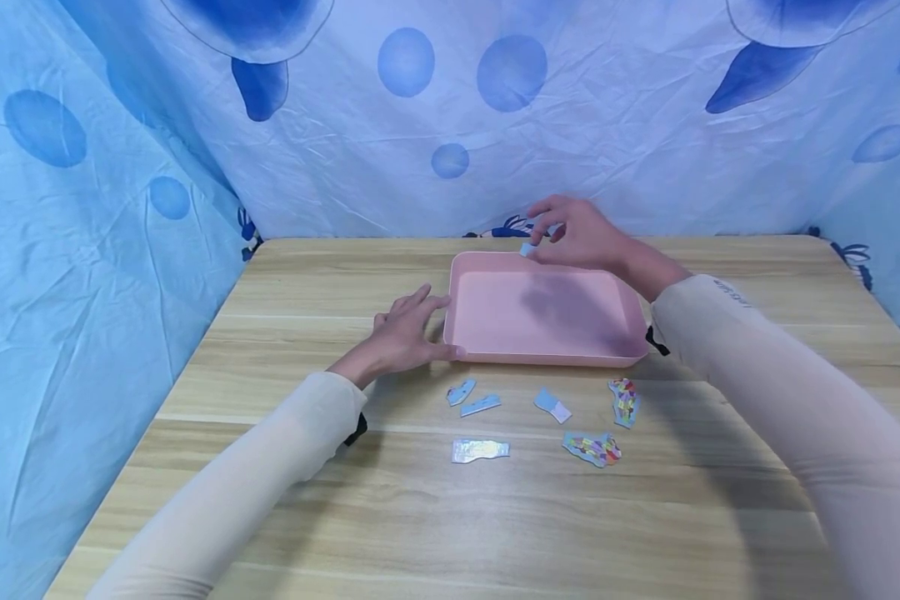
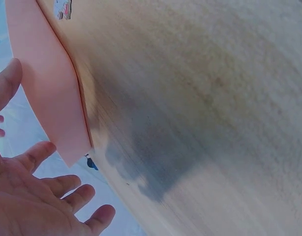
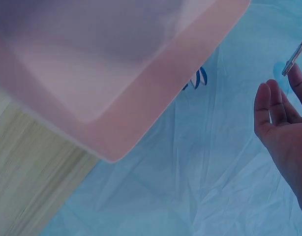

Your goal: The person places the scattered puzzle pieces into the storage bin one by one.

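A shallow pink tray [image 1: 547,360] lies on the wooden table. My left hand [image 1: 405,335] is at its left end, fingers spread, with the thumb and a fingertip touching the tray's side [image 2: 52,83]. Over the tray's far edge, my right hand [image 1: 579,233] pinches a small light-blue puzzle piece [image 1: 527,249] between thumb and finger. Seen from the right wrist, that puzzle piece [image 3: 292,60] is edge-on, and the other fingers are loosely bent. No pieces show inside the tray, part of which lies in the hand's shadow.
Several puzzle pieces lie on the table in front of the tray: blue ones [image 1: 480,406], a blue and lilac one [image 1: 552,405], a pale shiny one [image 1: 480,451] and multicoloured ones [image 1: 592,448]. A blue patterned cloth [image 1: 450,200] hangs behind the table.
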Demonstrator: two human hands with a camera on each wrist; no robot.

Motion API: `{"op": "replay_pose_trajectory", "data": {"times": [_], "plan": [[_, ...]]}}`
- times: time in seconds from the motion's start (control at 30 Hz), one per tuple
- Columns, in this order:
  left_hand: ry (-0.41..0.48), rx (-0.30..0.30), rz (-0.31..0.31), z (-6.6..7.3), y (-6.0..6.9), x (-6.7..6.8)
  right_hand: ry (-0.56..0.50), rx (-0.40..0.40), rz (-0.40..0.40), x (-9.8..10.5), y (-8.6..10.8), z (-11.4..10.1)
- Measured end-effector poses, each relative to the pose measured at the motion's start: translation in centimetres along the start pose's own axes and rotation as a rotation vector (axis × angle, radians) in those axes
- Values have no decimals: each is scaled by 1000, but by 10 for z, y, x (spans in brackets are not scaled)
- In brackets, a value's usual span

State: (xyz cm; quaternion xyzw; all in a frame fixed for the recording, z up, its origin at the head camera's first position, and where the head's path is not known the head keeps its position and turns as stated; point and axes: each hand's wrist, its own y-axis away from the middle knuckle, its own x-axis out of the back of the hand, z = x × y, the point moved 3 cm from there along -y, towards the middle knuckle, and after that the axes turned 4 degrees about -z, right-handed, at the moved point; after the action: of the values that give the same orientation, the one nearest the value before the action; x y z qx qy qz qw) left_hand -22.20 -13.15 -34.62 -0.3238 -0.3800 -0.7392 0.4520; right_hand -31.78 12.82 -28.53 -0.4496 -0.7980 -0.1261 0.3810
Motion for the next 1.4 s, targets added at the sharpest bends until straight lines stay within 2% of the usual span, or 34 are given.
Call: {"op": "replay_pose_trajectory", "data": {"times": [0.37, 0.87, 1.1, 1.23, 1.4], "plan": [[-14, 21, -6, 1, 0, 0, 35, 25, -50, -16, -17, -7], [-11, 11, -10, 3, 1, 2, 121, 59, -120, -33, -34, -3], [-8, 9, -14, 4, 1, 0, 159, 138, -131, -41, -38, 0], [-10, 10, -13, 4, 1, 1, 175, 101, -153, -45, -39, 2], [-14, 9, -11, 3, 1, 1, 246, 49, -200, -54, -43, 5]]}}
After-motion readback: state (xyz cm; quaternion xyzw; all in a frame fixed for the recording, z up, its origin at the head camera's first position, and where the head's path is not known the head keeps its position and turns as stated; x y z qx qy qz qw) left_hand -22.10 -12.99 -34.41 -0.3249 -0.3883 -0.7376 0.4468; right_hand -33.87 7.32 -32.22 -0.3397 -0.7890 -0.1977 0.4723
